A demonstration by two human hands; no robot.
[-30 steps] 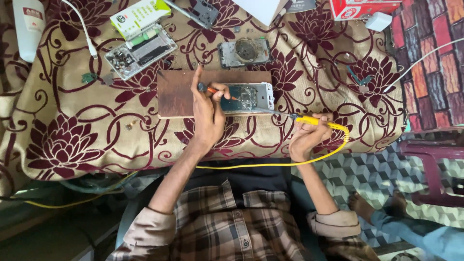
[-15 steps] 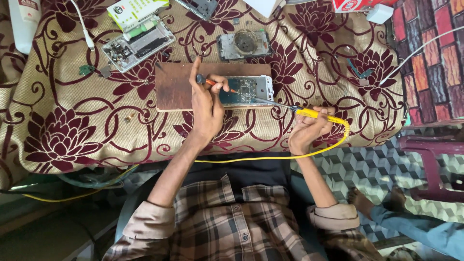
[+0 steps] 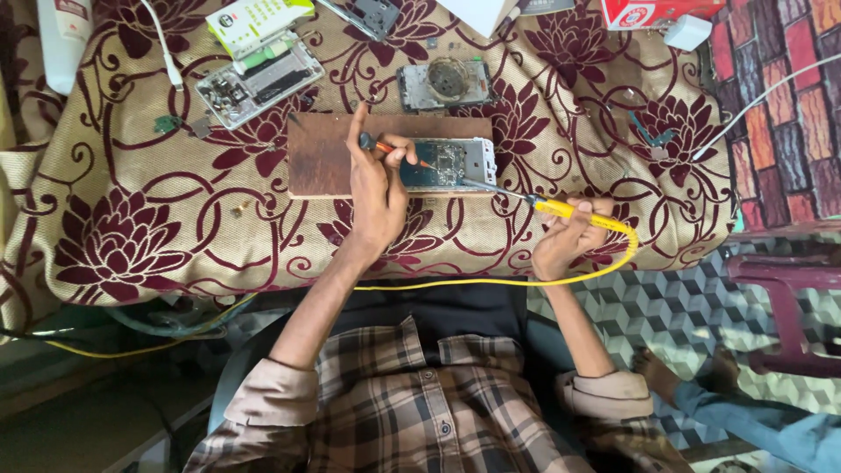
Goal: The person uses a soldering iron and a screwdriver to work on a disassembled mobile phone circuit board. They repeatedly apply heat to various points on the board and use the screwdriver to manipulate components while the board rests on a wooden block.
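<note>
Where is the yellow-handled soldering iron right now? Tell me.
In the head view, the yellow-handled soldering iron is in the right hand, right of centre, its tip reaching left to the opened phone on the brown board.

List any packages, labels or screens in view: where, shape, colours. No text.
Green and white package: top edge, left of centre, flat rectangle, lying tilted.
Red and white box: top right edge, rectangular, partly cut off.
White tube: top left corner, upright, with a red label patch.
White packet: top edge, centre, mostly cut off.
Opened phone: on the brown board, by the left hand; no lit screen visible.
</note>
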